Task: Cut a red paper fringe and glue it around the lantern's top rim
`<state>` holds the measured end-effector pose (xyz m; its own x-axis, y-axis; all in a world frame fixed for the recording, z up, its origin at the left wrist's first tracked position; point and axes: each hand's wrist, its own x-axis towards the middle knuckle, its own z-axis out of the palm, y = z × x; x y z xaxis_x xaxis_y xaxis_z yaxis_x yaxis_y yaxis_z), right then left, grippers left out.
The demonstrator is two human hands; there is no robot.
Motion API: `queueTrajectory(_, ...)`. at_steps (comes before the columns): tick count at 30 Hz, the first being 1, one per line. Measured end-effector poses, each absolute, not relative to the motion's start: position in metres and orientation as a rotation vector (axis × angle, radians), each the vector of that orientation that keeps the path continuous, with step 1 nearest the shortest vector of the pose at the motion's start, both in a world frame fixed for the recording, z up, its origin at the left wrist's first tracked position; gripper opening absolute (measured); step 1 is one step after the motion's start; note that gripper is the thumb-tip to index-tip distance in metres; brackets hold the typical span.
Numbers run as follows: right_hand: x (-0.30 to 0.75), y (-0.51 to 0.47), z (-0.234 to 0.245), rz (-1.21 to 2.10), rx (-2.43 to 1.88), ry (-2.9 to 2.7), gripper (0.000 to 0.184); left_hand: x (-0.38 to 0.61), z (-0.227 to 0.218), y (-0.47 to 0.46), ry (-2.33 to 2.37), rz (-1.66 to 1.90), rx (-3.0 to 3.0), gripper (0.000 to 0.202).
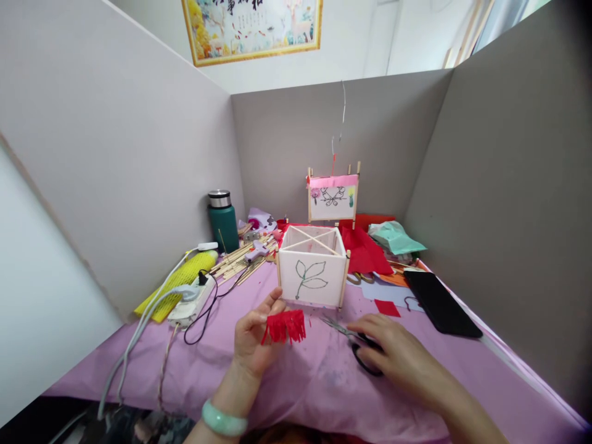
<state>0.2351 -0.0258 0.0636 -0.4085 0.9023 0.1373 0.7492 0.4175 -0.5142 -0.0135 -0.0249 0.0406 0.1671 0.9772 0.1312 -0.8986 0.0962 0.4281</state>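
Pale green, a bangle (224, 419) circles the wrist of the left hand (254, 338), which pinches a strip of red fringe (285, 327) above the lilac cloth of the worktop (319, 388). The right hand (393, 353) is closed on the black handles of a pair of scissors (346, 332), whose blades point toward the fringe, apart from it. Just beyond the hands stands a white square lantern (308, 280), a leafy sprig drawn on its front and thin sticks crossed over its top. To its right lie a small red square (387, 308) and a black tablet-like slab (439, 302); to its left, a power strip (192, 308) beside yellow mesh (178, 280). Farther back are a lilac glue gun (256, 251) near loose wooden sticks (229, 262), an upright teal bottle (224, 225), and crumpled red sheeting (365, 251). Behind the square lantern is a smaller, pink-topped lantern (333, 203), before the grey partition (282, 135). Beyond hangs a gold-framed picture (256, 28).
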Motion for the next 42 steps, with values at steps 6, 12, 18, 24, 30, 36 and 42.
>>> queueTrajectory(6,0.177,-0.029,0.058,1.326,-0.957,-1.647,0.025,-0.002,0.039,-0.026,0.229,1.322,0.553,0.042)
queueTrajectory(12,0.167,-0.02,0.04,1.235,-1.033,-1.407,0.02,-0.002,0.029,-0.019,0.533,1.301,0.766,0.037)
queueTrajectory(18,0.167,-0.013,0.02,1.234,-1.131,-1.293,0.028,0.002,0.019,-0.022,1.141,1.616,1.138,0.03)
queueTrajectory(24,0.162,-0.015,0.019,1.222,-1.106,-1.28,0.034,0.024,0.023,-0.049,1.231,1.477,1.724,0.014)
queueTrajectory(30,0.159,-0.022,0.013,1.087,-1.089,-1.398,0.034,0.032,0.007,-0.042,1.192,1.475,1.451,0.013)
queueTrajectory(36,0.156,-0.024,0.002,0.865,-1.114,-1.567,0.022,0.026,0.002,-0.03,1.191,1.466,1.301,0.007)
queueTrajectory(42,0.155,-0.027,0.007,0.827,-1.096,-1.574,0.016,0.022,0.007,-0.03,1.088,1.497,1.212,0.011)
